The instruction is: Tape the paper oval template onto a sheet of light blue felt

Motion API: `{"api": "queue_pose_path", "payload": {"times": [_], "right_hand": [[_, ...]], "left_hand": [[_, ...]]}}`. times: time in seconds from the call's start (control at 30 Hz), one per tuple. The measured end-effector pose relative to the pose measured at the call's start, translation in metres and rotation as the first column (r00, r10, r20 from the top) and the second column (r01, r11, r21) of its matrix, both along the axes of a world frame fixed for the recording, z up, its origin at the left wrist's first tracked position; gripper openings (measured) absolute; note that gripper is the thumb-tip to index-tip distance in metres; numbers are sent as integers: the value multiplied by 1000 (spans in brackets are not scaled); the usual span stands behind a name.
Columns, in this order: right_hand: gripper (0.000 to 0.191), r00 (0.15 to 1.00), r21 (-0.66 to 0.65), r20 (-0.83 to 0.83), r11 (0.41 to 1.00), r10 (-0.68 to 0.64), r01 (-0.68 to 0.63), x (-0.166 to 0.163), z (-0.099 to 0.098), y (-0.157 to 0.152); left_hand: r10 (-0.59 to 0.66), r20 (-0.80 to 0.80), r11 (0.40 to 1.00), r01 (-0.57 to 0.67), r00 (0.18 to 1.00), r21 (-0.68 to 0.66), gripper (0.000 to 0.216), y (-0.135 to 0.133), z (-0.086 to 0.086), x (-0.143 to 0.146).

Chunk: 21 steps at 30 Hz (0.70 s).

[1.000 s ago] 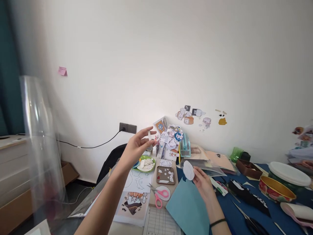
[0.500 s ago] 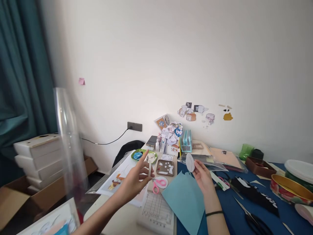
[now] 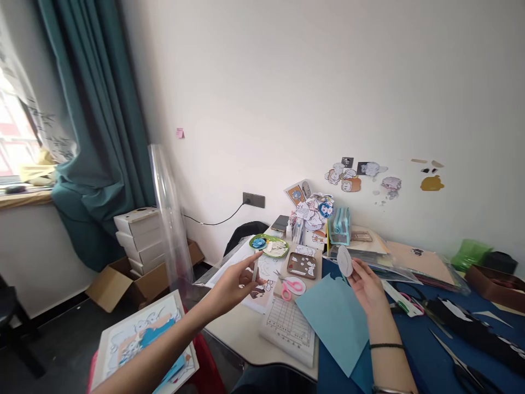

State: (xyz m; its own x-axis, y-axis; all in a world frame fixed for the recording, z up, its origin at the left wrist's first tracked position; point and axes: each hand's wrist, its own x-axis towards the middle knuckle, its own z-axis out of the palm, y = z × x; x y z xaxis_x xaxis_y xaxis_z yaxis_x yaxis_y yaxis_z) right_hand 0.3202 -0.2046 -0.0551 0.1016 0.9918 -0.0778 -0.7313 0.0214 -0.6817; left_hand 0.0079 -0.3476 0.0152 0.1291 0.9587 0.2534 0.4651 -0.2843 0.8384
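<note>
My left hand (image 3: 240,282) is raised over the left part of the table, thumb and fingers closed on a thin pale paper strip (image 3: 256,269) seen nearly edge-on. Between the fingers of my right hand (image 3: 367,284) is a grey-white oval paper cutout (image 3: 345,261) with a thin line on it. Beneath that hand lies a light blue sheet of paper (image 3: 336,323). Pink-handled scissors (image 3: 292,287) rest on a white round piece just right of my left hand. Beyond them is a brown tray (image 3: 302,265) of small white cutouts.
A green dish (image 3: 283,253) holds blue and white pieces. Black scissors (image 3: 463,366) lie on the blue mat (image 3: 414,342) at right. A gridded paper block (image 3: 287,328) sits near the front edge. At left stand a cardboard box (image 3: 110,287) and a board with pictures (image 3: 186,306).
My view has swung left, so the window and more of the floor show. Both hands keep their grip on the paper pieces and have hardly moved relative to the table.
</note>
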Motion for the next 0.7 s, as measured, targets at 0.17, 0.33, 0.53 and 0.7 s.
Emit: {"api": "queue_pose_path", "payload": {"times": [0.17,0.33,0.53,0.7], "right_hand": [[39,1000,-11,26,1000,-6,6,1,-3,0],[36,999,-17,50,1000,-9,10,1,-5,2],[37,997,-26,81,1000,-8,10,0,-6,1],[37,994,-25,105,1000,-15,18,1,-7,1]], "left_hand": [[90,-115,996,-91,989,-2,76,1,-1,-34],[140,-185,990,-143,973,-8,65,-7,8,-64],[174,-277,971,-211,945,-111,57,-12,15,-75],[183,-274,968,-222,944,-116,72,-10,11,-78]]}}
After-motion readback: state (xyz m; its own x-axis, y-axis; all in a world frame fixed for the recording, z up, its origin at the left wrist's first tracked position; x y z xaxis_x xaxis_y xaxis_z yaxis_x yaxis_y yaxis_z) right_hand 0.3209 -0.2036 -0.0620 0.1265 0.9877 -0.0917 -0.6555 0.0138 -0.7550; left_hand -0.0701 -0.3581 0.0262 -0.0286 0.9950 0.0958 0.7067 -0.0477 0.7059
